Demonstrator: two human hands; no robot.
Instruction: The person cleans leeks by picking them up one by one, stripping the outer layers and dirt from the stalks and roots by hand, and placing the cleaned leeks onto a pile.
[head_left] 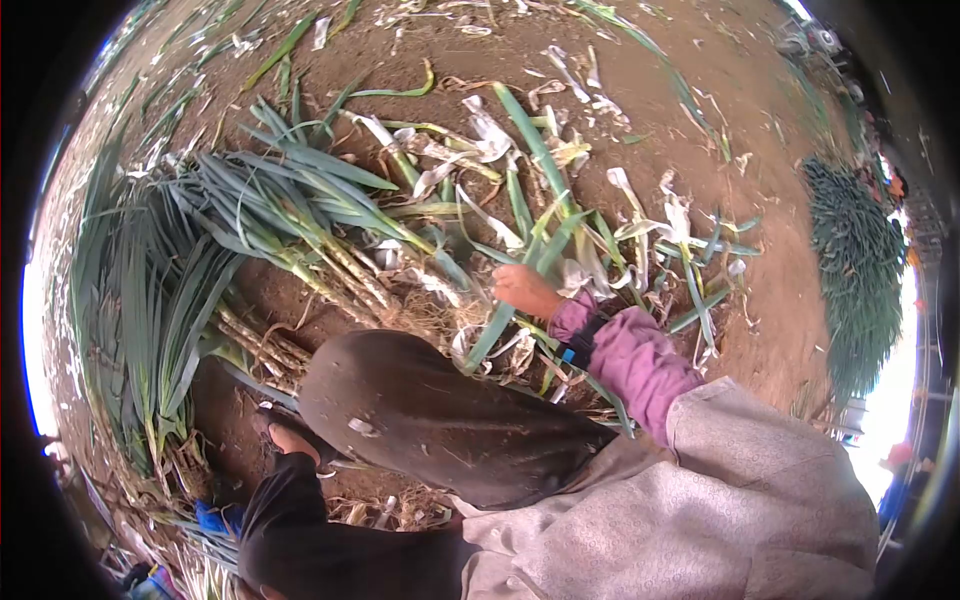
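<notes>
My right hand [527,290], in a purple sleeve with a dark band at the wrist, is over the litter of leaves beside my raised knee. Its fingers are curled closed; what they hold, if anything, I cannot make out. A broad green leaf [487,338] crosses just below the hand. Left of it lies a bunch of long green onions [335,255], roots toward my knee and leaves toward the upper left. Peeled pale and green leaf scraps [600,260] lie around the hand. My left hand is out of view.
More green onions [140,310] are heaped at the far left. My knee [400,400] in dark trousers fills the lower middle. A large pile of green onions [855,270] stands at the right. Loose leaves are scattered over the bare soil [690,60] at the top.
</notes>
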